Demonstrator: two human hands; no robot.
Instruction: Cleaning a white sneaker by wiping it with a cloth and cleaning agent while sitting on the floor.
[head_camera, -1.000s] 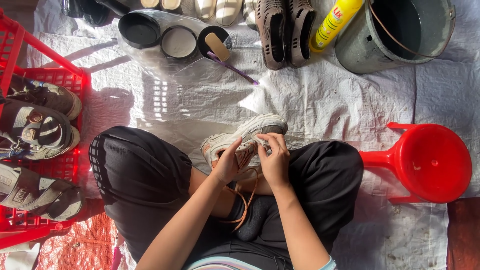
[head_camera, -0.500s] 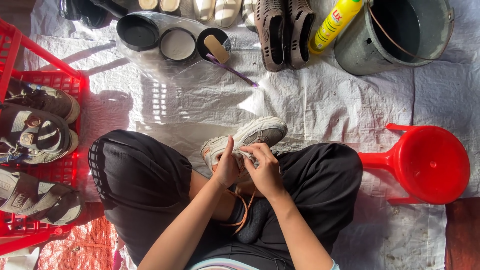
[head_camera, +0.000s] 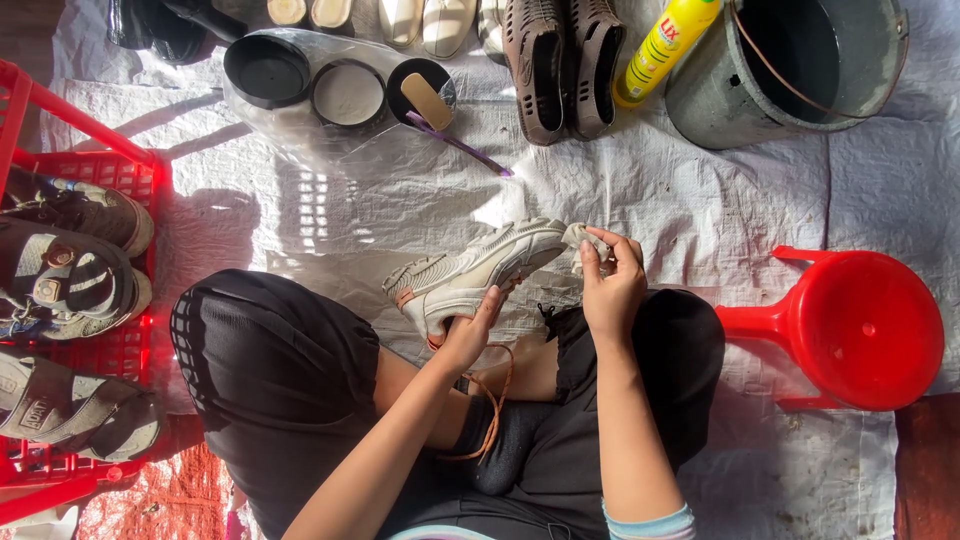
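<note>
I sit cross-legged on a white woven sheet (head_camera: 650, 200). My left hand (head_camera: 472, 330) grips a white sneaker (head_camera: 470, 275) from underneath, sole turned up and toe pointing right. My right hand (head_camera: 610, 285) presses a small white cloth (head_camera: 582, 238) against the toe end of the sneaker. An orange lace (head_camera: 492, 400) hangs from the shoe over my lap.
A red crate (head_camera: 70, 180) with several worn shoes stands at the left. A red plastic stool (head_camera: 860, 330) lies at the right. Beyond are a grey metal bucket (head_camera: 790, 70), a yellow bottle (head_camera: 665, 45), brown clogs (head_camera: 560, 60), round tins (head_camera: 345, 95) and a purple toothbrush (head_camera: 460, 145).
The sneaker has turned so its sole faces up and its toe points right. My right hand moved from the middle of the shoe out to its toe end.
</note>
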